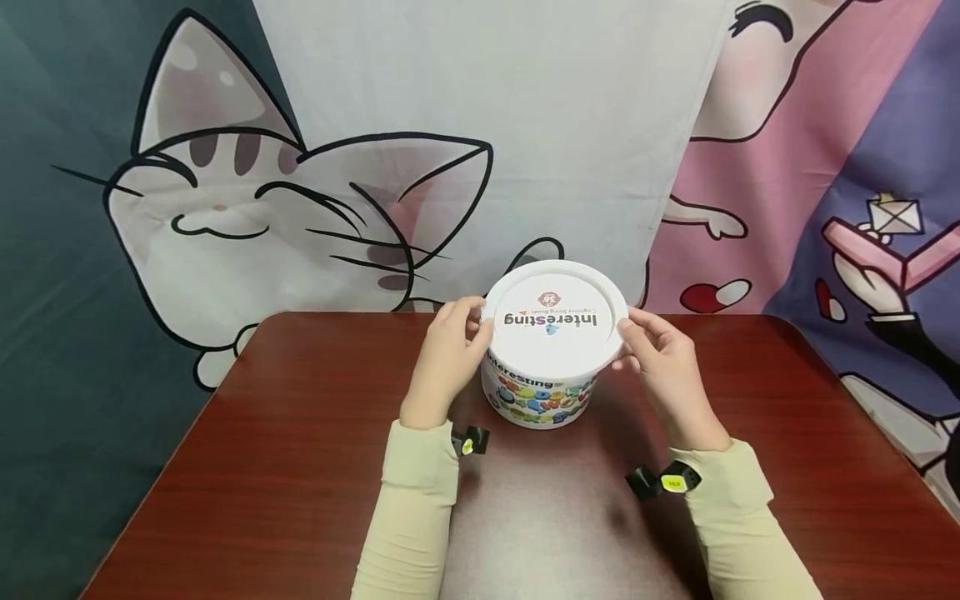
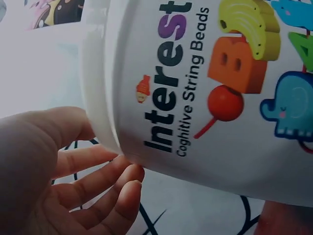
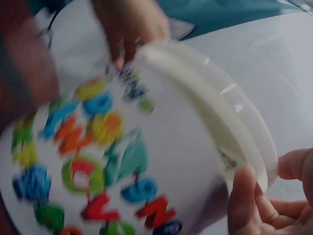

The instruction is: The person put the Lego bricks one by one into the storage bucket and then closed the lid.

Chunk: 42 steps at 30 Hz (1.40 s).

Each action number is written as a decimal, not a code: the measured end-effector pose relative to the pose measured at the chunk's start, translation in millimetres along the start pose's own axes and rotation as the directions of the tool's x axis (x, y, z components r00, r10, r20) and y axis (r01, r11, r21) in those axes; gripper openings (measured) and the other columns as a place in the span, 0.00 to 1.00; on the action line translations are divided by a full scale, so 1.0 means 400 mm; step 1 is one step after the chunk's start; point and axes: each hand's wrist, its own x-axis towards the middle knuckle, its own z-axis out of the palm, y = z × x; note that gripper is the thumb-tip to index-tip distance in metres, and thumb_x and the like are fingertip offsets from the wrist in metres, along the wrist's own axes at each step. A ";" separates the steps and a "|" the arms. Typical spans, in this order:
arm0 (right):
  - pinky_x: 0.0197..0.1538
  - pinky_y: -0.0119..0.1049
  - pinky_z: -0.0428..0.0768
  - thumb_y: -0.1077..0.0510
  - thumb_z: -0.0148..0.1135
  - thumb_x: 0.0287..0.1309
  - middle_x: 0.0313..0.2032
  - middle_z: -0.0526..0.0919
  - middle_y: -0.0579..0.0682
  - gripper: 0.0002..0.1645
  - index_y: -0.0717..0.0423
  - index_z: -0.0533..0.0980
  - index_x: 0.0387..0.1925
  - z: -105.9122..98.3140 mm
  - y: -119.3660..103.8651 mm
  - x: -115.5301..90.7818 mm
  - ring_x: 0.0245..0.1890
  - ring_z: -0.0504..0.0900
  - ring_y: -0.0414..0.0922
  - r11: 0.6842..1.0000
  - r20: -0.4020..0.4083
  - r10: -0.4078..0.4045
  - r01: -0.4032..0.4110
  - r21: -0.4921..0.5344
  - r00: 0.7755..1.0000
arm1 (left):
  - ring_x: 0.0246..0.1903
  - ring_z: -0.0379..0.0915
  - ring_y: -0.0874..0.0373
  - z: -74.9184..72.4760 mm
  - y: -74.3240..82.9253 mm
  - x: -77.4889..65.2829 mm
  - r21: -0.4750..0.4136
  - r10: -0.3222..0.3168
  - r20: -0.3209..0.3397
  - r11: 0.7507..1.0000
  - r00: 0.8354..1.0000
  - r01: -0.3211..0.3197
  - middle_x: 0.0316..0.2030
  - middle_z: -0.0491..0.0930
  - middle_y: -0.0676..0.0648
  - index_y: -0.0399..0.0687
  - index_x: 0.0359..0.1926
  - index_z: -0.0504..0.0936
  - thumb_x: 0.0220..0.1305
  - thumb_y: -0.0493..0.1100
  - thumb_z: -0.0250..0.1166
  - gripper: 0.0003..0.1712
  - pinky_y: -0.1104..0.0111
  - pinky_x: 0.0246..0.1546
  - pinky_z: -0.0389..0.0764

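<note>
A round white tub (image 1: 536, 408) printed with colourful beads and the word "Interesting" is on the table, its white lid (image 1: 551, 350) on top. At the lid's left rim, my left hand (image 1: 444, 358) holds on with the thumb on the edge and the fingers bent beneath it. My right hand (image 1: 670, 379) pinches the opposite rim between thumb and fingers. In the right wrist view, a gap shows between the tub (image 3: 171, 127) and the lid (image 3: 252, 122) on that side. The tub's contents are hidden.
The reddish-brown wooden table (image 1: 300, 467) has rounded far corners. Behind it hangs a cloth backdrop (image 1: 585, 125) with cartoon cats. Black cameras are strapped at both wrists, below pale sleeves (image 1: 416, 517).
</note>
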 end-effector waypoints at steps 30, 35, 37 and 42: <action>0.73 0.55 0.60 0.58 0.48 0.73 0.73 0.65 0.55 0.28 0.59 0.68 0.72 0.023 0.072 0.009 0.75 0.60 0.52 0.803 0.081 -0.215 0.224 -0.553 0.973 | 0.75 0.53 0.52 0.062 -0.040 0.002 -0.004 -0.015 0.153 1.000 0.988 0.016 0.77 0.56 0.48 0.45 0.75 0.65 0.77 0.50 0.52 0.31 0.52 0.72 0.61; 0.74 0.55 0.59 0.60 0.49 0.71 0.74 0.64 0.56 0.30 0.62 0.66 0.72 0.026 0.069 0.025 0.75 0.60 0.54 0.802 0.101 -0.204 0.225 -0.554 0.974 | 0.74 0.56 0.51 0.064 -0.043 0.003 0.017 -0.016 0.173 1.000 0.985 0.013 0.77 0.56 0.51 0.47 0.75 0.65 0.73 0.55 0.57 0.36 0.49 0.69 0.65; 0.75 0.55 0.57 0.59 0.49 0.71 0.75 0.62 0.56 0.31 0.61 0.64 0.73 0.025 0.059 0.044 0.76 0.58 0.55 0.783 0.133 -0.176 0.221 -0.582 0.975 | 0.73 0.56 0.50 0.065 -0.041 0.007 0.023 -0.024 0.184 1.000 0.983 0.020 0.77 0.55 0.52 0.49 0.76 0.63 0.70 0.59 0.60 0.39 0.48 0.68 0.66; 0.77 0.54 0.50 0.53 0.45 0.74 0.77 0.57 0.58 0.34 0.61 0.60 0.76 0.031 0.022 0.110 0.78 0.51 0.58 0.690 0.276 -0.079 0.252 -0.679 0.958 | 0.72 0.57 0.49 0.058 -0.038 0.013 0.034 -0.043 0.200 0.999 0.979 0.037 0.78 0.53 0.54 0.51 0.77 0.61 0.66 0.63 0.63 0.45 0.46 0.67 0.67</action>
